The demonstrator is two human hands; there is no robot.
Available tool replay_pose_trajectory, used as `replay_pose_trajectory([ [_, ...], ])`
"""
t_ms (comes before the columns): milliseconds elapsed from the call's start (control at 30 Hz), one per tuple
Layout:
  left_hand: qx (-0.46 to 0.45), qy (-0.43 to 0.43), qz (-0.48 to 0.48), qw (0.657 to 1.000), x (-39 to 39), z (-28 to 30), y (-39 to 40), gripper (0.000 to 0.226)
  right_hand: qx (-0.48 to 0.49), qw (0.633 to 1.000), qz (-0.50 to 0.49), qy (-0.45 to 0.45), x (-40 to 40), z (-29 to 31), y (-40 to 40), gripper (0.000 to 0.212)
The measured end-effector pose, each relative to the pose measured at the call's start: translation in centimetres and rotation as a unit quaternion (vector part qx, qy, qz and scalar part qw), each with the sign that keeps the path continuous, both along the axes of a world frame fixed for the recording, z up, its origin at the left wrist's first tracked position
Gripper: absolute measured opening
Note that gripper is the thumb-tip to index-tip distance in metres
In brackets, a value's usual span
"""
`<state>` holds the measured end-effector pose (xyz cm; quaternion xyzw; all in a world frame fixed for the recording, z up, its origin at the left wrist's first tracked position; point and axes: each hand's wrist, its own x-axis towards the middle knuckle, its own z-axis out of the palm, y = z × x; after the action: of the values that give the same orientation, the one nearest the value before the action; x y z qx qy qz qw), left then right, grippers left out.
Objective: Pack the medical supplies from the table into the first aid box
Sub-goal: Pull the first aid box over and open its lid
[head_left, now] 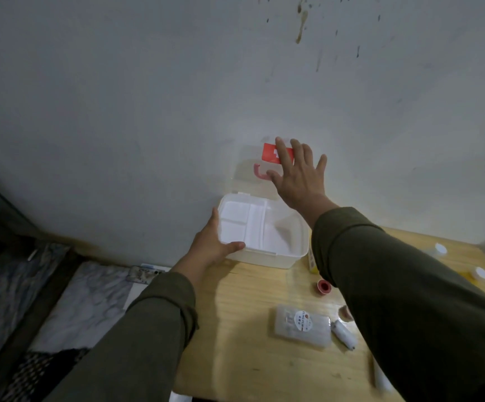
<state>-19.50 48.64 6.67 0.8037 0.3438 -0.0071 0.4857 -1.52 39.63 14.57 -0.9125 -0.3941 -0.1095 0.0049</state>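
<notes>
The white first aid box (289, 258) stands open at the far left corner of the wooden table (244, 329), with a white divider tray inside. Its clear lid (248, 169), with a red cross label and a pink handle, is raised against the wall. My left hand (212, 245) grips the box's near-left rim. My right hand (298, 175) lies flat on the raised lid, fingers spread. On the table lie a clear plastic pack (302, 324), a red tape roll (324, 286), a small white bottle (344, 333) and a brown roll (345, 310) partly behind my right sleeve.
Two white-capped bottles (440, 248) (480, 272) stand at the table's far right. A yellow packet (312, 261) leans beside the box. The grey wall is right behind the box. A patterned mattress (70, 309) lies left of the table.
</notes>
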Motion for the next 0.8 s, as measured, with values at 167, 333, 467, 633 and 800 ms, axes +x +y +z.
replay_pose_trajectory([
  [167,0.007,0.013,-0.001,1.0,0.1,-0.3,0.0,0.107,-0.014,0.999,-0.021,0.021,-0.3,-0.1,0.2,0.07],
  [333,0.01,0.02,0.002,1.0,0.2,-1.1,0.3,0.111,-0.02,0.998,-0.027,0.045,-0.6,0.1,0.3,0.072],
  [467,0.019,0.012,-0.003,1.0,0.4,-1.2,0.4,0.111,-0.031,0.998,-0.014,0.051,-0.2,0.3,0.0,0.072],
  [633,0.116,0.004,-0.032,0.993,1.0,-0.3,0.9,0.115,0.009,0.998,0.024,0.057,0.2,1.2,-1.9,0.068],
  [800,0.203,0.018,-0.094,0.974,3.1,1.3,-1.4,0.118,0.073,0.996,-0.001,0.046,1.2,1.0,-5.4,0.069],
])
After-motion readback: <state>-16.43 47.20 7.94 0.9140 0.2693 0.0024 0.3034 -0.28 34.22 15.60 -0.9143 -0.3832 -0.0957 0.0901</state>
